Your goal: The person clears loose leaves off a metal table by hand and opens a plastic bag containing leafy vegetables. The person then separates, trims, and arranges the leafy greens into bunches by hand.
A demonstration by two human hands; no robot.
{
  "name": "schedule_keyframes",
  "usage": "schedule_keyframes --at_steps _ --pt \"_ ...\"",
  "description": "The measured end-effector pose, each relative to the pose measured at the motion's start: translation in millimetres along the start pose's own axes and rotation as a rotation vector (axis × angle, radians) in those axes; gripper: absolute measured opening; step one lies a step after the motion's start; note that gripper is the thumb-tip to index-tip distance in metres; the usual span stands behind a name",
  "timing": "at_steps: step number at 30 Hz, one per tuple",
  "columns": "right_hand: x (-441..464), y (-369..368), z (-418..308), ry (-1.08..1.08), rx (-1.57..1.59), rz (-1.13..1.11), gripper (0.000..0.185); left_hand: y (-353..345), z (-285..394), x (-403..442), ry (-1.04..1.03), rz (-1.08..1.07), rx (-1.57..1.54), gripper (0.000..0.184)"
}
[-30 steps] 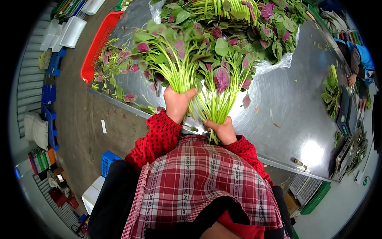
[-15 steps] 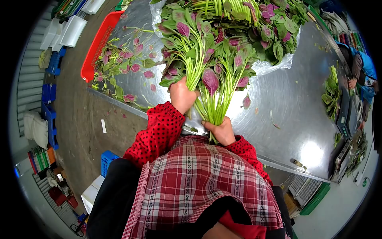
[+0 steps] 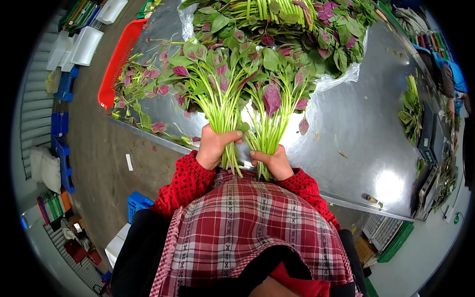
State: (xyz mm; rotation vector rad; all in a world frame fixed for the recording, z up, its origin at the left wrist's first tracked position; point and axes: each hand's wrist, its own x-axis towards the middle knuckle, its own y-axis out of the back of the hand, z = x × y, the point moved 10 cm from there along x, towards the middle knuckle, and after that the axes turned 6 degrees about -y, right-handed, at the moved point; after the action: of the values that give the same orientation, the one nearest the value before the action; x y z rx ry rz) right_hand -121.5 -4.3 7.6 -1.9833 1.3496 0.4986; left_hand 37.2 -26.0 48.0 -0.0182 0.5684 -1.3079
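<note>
My left hand [image 3: 213, 146] is closed round the stems of a bunch of amaranth greens [image 3: 217, 109], its leaves green and purple and pointing away from me. Beside it, my right hand [image 3: 275, 162] grips the stems of a second bunch of amaranth [image 3: 271, 121]. Both bunches stand side by side at the near edge of the metal table [image 3: 346, 143], stem ends toward my body. Behind them a large pile of the same greens [image 3: 297, 37] lies on clear plastic sheeting [image 3: 339, 80].
Loose leaves and stems [image 3: 141, 86] are scattered at the left, by a red plastic basket [image 3: 121, 62]. On the right are a small bunch of greens [image 3: 410, 109], a dark scale-like device [image 3: 428, 141] and another person's blue clothing [image 3: 457, 76]. A small knife-like object [image 3: 373, 200] lies near the front edge.
My left hand has come down toward me with its bunch, which now stands more upright and spread, its stem ends level with the other's. My right hand has barely moved.
</note>
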Motion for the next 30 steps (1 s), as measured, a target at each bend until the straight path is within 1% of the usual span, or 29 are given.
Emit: schedule_keyframes --at_steps 2,3,6,7,8,9,10,12,13,14,16,17,18,20,21,22,24,26,28,30 --pt "-1 -7 -4 0.02 0.118 -0.054 0.013 -13 -17 -8 0.114 -0.132 -0.038 0.028" --pt "0 -7 -4 0.009 0.12 -0.053 0.014 -21 -23 -14 0.152 -0.221 -0.069 0.029" --pt "3 4 3 0.013 0.083 -0.035 0.011 -22 -16 -26 0.204 -0.231 -0.114 0.028" --pt "4 9 3 0.021 0.083 -0.029 0.011 -12 7 -22 0.142 -0.121 -0.068 0.028" --pt "3 14 4 0.012 0.04 -0.024 0.008 -1 30 -9 -0.003 -0.142 -0.089 0.028" --pt "0 17 5 0.001 -0.002 -0.017 0.005 16 50 -2 -0.069 -0.081 -0.001 0.029" --pt "-2 19 2 0.008 0.0 -0.007 0.005 28 64 5 -0.113 -0.027 0.017 0.028" --pt "-7 22 0 -0.027 0.045 0.02 0.007 26 85 10 -0.15 0.015 0.073 0.027" --pt "-8 21 -2 -0.017 0.018 0.014 0.007 21 85 13 -0.163 0.003 0.079 0.02" --pt "-9 19 -2 -0.01 0.018 0.013 0.007 20 67 16 -0.08 -0.012 0.078 0.023" --pt "-11 11 -8 0.07 -0.12 0.031 0.007 2 49 16 -0.136 0.042 0.121 0.027" --pt "-12 8 -7 0.06 -0.217 0.039 0.007 -14 43 15 -0.135 0.034 0.078 0.028" --pt "-9 3 0 0.055 -0.219 0.032 0.007 -27 37 14 -0.13 0.028 0.035 0.028" --pt "-17 -2 -17 0.395 -0.372 0.138 0.017 -35 16 21 -0.159 -0.029 0.115 0.026" --pt "-17 -2 -15 0.366 -0.432 0.15 0.025 -36 4 24 -0.119 -0.047 0.136 0.025" --pt "-18 -1 -18 0.364 -0.432 0.149 0.025 -36 0 27 -0.118 -0.045 0.136 0.025" --pt "-19 2 -17 0.312 -0.612 0.218 0.026 -37 1 28 -0.18 -0.046 0.22 0.024" --pt "-15 4 -10 0.33 -0.594 0.22 0.026 -36 6 25 -0.165 -0.025 0.237 0.021" --pt "-16 4 -14 0.352 -0.579 0.222 0.026 -31 1 22 -0.043 0.004 0.156 0.019" --pt "-16 -2 -16 0.234 -0.35 0.104 0.022 -28 4 18 -0.034 -0.003 0.167 0.018"
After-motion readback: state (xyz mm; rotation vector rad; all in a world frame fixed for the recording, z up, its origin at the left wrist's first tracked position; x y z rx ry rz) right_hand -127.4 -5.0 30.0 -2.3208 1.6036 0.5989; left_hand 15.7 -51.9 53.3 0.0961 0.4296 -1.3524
